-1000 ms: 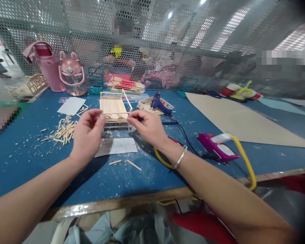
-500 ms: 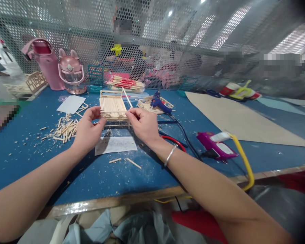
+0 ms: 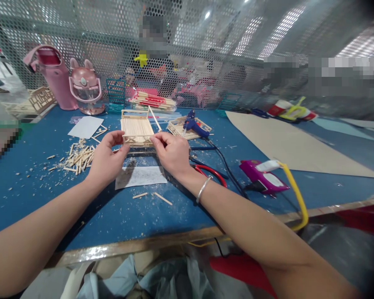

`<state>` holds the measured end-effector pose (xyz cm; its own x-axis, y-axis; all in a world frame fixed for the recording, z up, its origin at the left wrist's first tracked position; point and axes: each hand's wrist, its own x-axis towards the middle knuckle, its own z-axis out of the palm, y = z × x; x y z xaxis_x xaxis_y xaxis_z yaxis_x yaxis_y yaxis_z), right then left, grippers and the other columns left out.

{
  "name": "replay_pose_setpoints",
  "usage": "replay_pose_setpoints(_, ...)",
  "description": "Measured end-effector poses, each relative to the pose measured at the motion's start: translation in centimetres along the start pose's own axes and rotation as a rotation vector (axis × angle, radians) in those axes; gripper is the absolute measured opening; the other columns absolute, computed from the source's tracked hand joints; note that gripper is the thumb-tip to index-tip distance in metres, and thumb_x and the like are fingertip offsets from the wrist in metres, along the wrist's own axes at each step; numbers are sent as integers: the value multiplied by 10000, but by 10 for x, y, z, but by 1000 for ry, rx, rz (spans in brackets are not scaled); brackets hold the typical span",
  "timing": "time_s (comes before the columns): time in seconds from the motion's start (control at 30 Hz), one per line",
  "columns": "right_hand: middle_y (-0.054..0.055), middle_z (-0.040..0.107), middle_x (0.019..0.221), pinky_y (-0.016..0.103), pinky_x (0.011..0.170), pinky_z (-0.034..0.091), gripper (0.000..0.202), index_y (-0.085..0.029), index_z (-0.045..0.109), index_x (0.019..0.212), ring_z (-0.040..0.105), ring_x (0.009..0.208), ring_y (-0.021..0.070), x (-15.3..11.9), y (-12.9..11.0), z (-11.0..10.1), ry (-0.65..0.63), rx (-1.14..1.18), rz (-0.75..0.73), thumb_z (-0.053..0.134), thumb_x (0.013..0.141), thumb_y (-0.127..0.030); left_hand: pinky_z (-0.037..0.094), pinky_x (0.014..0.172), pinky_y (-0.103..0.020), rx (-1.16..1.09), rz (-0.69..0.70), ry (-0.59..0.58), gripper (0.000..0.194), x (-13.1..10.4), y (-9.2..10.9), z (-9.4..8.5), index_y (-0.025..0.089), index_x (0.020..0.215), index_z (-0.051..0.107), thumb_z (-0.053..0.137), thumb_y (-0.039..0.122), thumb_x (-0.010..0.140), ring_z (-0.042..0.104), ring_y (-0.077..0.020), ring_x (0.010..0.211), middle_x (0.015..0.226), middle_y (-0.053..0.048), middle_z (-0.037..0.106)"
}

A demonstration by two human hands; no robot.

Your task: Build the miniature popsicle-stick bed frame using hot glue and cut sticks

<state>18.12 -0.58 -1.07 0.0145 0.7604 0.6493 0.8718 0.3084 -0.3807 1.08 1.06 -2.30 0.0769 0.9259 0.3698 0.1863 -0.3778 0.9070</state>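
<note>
A small model built of thin wooden sticks [image 3: 137, 126], with a slatted deck and low railings, sits on the blue table between my hands. My left hand [image 3: 107, 155] is closed round its left front corner, thumb and fingers gripping the edge. At the right front end, my right hand [image 3: 173, 153] pinches the front railing between thumb and forefinger; whether a separate small stick is in the pinch is hidden. One stick [image 3: 154, 118] leans up at a slant from the right side of the deck. A white paper strip [image 3: 143, 177] lies just in front.
Cut stick pieces [image 3: 81, 158] are heaped at left near a white card [image 3: 86, 127]. A blue glue gun [image 3: 193, 124] rests behind my right hand, red-handled pliers [image 3: 212, 174] beside my wrist. Further right are a purple tool [image 3: 264, 178] and brown cardboard [image 3: 283, 145]. Pink bottles [image 3: 86, 89] stand behind.
My right hand has shifted slightly left along the front railing. The left hand keeps its grip, and the model stays in place; the whole view has moved a little.
</note>
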Motion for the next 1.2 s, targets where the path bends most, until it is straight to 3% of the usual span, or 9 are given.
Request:
replay_pose_setpoints(0.8,-21,623,607,267,606,363,176,-195,660,758,503,528,103,0,2,2,33,75,40,552,833,-312,457,686,-262,-1,-6,1,259,1,0,0,161,1014,529,573,208,763,568,-152,854,917,-51,606)
replay_pose_setpoints(1.2,12,709,689,274,639,371,238,-199,713,826,602,602,131,-5,0,1,39,-31,-48,482,854,-249,471,734,-286,13,3,6,264,2,-3,-1,164,1026,535,579,206,769,578,-159,868,935,-54,622)
